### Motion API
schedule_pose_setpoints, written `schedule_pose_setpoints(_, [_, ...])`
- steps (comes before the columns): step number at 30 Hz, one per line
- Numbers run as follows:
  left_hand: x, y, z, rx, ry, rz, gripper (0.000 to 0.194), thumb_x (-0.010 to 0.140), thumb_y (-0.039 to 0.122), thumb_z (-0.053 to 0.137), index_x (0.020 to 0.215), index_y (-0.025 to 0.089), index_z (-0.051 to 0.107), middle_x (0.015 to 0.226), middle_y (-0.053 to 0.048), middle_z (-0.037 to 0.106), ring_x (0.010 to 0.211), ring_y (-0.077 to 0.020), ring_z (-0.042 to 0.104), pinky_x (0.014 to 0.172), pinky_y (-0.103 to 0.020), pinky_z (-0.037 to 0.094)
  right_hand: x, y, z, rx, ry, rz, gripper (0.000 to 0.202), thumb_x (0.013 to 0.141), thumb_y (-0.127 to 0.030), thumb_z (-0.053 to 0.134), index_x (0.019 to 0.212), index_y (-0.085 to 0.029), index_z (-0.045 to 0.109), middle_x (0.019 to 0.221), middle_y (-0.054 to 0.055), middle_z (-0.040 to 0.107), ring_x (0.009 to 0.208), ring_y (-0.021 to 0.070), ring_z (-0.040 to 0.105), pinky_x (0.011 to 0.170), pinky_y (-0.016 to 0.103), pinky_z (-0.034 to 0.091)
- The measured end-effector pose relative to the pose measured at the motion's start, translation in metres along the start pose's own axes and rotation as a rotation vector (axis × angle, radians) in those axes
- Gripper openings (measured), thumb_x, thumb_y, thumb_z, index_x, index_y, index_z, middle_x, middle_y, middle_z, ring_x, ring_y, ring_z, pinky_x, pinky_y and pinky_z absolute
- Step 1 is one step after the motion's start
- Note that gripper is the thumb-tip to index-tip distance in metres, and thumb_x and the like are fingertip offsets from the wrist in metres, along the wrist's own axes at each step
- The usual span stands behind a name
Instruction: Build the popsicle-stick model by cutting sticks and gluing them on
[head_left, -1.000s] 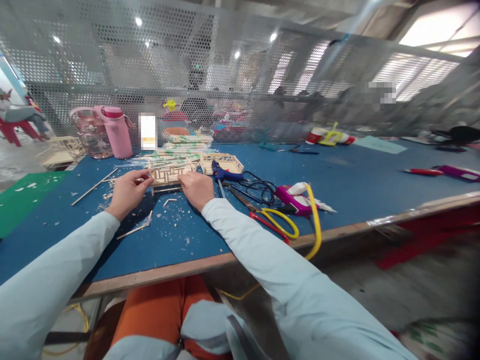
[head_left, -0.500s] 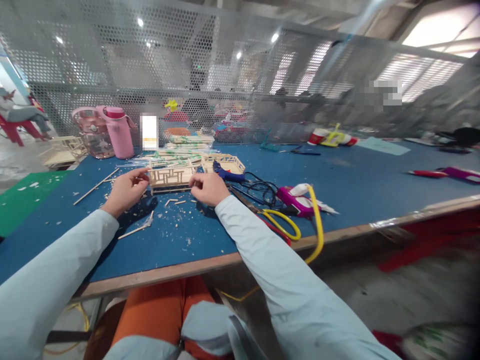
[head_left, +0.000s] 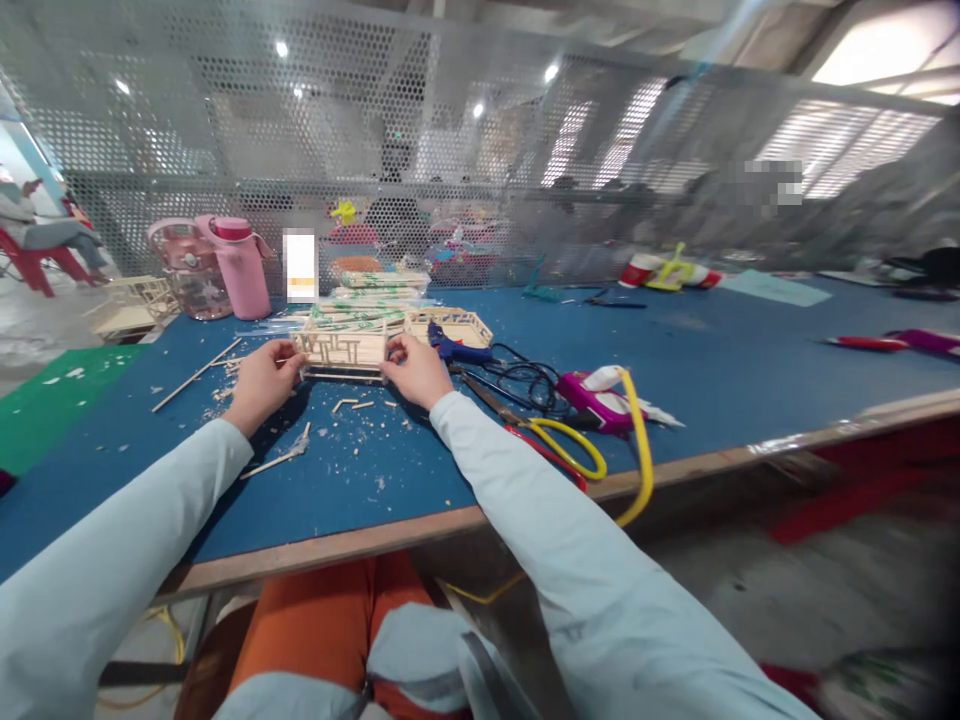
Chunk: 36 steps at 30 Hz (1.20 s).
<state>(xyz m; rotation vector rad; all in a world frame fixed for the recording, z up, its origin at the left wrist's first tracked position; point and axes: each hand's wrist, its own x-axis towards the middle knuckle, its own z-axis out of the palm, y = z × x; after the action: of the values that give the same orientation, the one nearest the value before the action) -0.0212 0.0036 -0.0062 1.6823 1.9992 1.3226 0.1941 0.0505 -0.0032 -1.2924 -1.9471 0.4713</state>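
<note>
A small model of pale wooden sticks (head_left: 345,354) stands on the blue table, between my two hands. My left hand (head_left: 264,382) pinches its left end with thumb and fingers. At the right end, my right hand (head_left: 417,372) grips the model's corner. Just behind my right hand lies a blue glue gun (head_left: 459,347), in front of a second wooden frame (head_left: 466,324). Short stick offcuts (head_left: 352,404) and white crumbs are scattered in front of the model.
Scissors with yellow handles (head_left: 574,445), a purple glue gun (head_left: 600,402) and black cable lie to the right. Bundled sticks (head_left: 367,305), a pink bottle (head_left: 244,272) and a clear bottle (head_left: 196,280) stand or lie behind. A perforated metal screen (head_left: 450,180) borders the back.
My left hand has moved slightly right and closed on the model's left end. My right hand's fingers have come up onto its right end.
</note>
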Motion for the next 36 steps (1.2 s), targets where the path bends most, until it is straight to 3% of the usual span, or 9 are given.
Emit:
schedule_pose_setpoints(4, [0.000,-0.002,0.000,0.009,-0.027,0.070,0.029,0.072,0.029,0.053,0.095,0.014,0.063,0.090,-0.009,0.070,0.080,-0.0198,0.063,0.075,-0.031,0.049,-0.001,0.004,-0.004,-0.075,-0.049,0.015,0.030,0.069,-0.025,0.065,0.097,-0.017,0.059,0.072,-0.001,0.062,0.065,0.0125,0.054,0.066,0.025,0.041])
schedule_pose_setpoints(7, [-0.002,-0.002,-0.005,0.028,0.065,0.119,0.038,0.068,0.016,0.051,0.105,0.013,0.060,0.100,-0.010,0.068,0.092,-0.0208,0.062,0.086,-0.035,0.046,-0.001,0.002,-0.011,-0.102,0.005,0.035,0.031,0.066,-0.035,0.067,0.090,-0.017,0.058,0.067,-0.003,0.058,0.060,0.0121,0.050,0.059,0.023,0.037])
schedule_pose_setpoints(10, [-0.004,0.000,-0.012,0.035,0.182,0.133,0.043,0.069,0.016,0.049,0.111,0.012,0.057,0.107,-0.013,0.064,0.098,-0.0220,0.060,0.085,-0.035,0.047,-0.002,-0.002,-0.021,-0.116,0.132,0.042,0.036,0.081,-0.046,0.048,0.059,-0.018,0.052,0.054,-0.002,0.049,0.055,0.0122,0.046,0.055,0.024,0.032])
schedule_pose_setpoints(13, [-0.005,0.002,-0.015,0.040,0.232,0.172,0.042,0.073,0.022,0.050,0.113,0.010,0.056,0.111,-0.015,0.061,0.101,-0.0235,0.058,0.081,-0.034,0.048,-0.002,-0.006,-0.028,-0.105,0.137,-0.039,0.051,0.092,-0.039,0.027,0.050,-0.018,0.047,0.052,0.001,0.048,0.057,0.0128,0.048,0.059,0.024,0.033])
schedule_pose_setpoints(18, [-0.005,-0.001,-0.014,0.063,0.231,0.219,0.041,0.076,0.027,0.051,0.114,0.012,0.055,0.113,-0.014,0.060,0.104,-0.0238,0.056,0.084,-0.035,0.047,-0.010,-0.008,-0.023,-0.073,-0.252,-0.286,0.019,0.082,-0.012,0.045,0.090,-0.016,0.061,0.078,0.001,0.064,0.073,0.0111,0.056,0.070,0.021,0.039])
schedule_pose_setpoints(22, [-0.003,-0.005,-0.014,0.073,0.244,0.201,0.039,0.075,0.027,0.051,0.111,0.013,0.056,0.110,-0.013,0.061,0.103,-0.0238,0.056,0.085,-0.036,0.046,-0.017,-0.011,-0.015,-0.322,-0.472,-0.301,0.018,0.072,-0.027,0.066,0.088,-0.020,0.068,0.090,0.004,0.067,0.081,0.0163,0.059,0.069,0.024,0.040])
schedule_pose_setpoints(26, [-0.003,-0.006,-0.012,0.074,0.220,0.249,0.036,0.076,0.028,0.050,0.109,0.014,0.057,0.110,-0.012,0.061,0.104,-0.0238,0.056,0.086,-0.036,0.046,-0.019,-0.012,-0.012,-0.416,-0.462,-0.293,0.008,0.075,-0.023,0.062,0.077,-0.022,0.070,0.083,0.003,0.069,0.078,0.0168,0.061,0.065,0.024,0.039])
schedule_pose_setpoints(33, [-0.008,-0.002,-0.007,0.100,0.186,0.375,0.033,0.077,0.026,0.048,0.106,0.014,0.058,0.108,-0.012,0.062,0.104,-0.0236,0.055,0.086,-0.036,0.046,-0.021,-0.018,-0.016,-0.313,-0.398,-0.302,0.018,0.069,-0.014,0.057,0.083,-0.020,0.066,0.078,0.000,0.067,0.069,0.0132,0.055,0.060,0.021,0.034])
schedule_pose_setpoints(36, [-0.007,0.000,-0.010,0.105,0.192,0.356,0.034,0.077,0.028,0.048,0.106,0.014,0.059,0.107,-0.012,0.062,0.103,-0.0238,0.056,0.085,-0.036,0.046,-0.021,-0.022,-0.017,-0.288,-0.329,-0.261,0.010,0.076,-0.021,0.053,0.075,-0.018,0.062,0.069,0.000,0.062,0.060,0.0110,0.048,0.056,0.021,0.029])
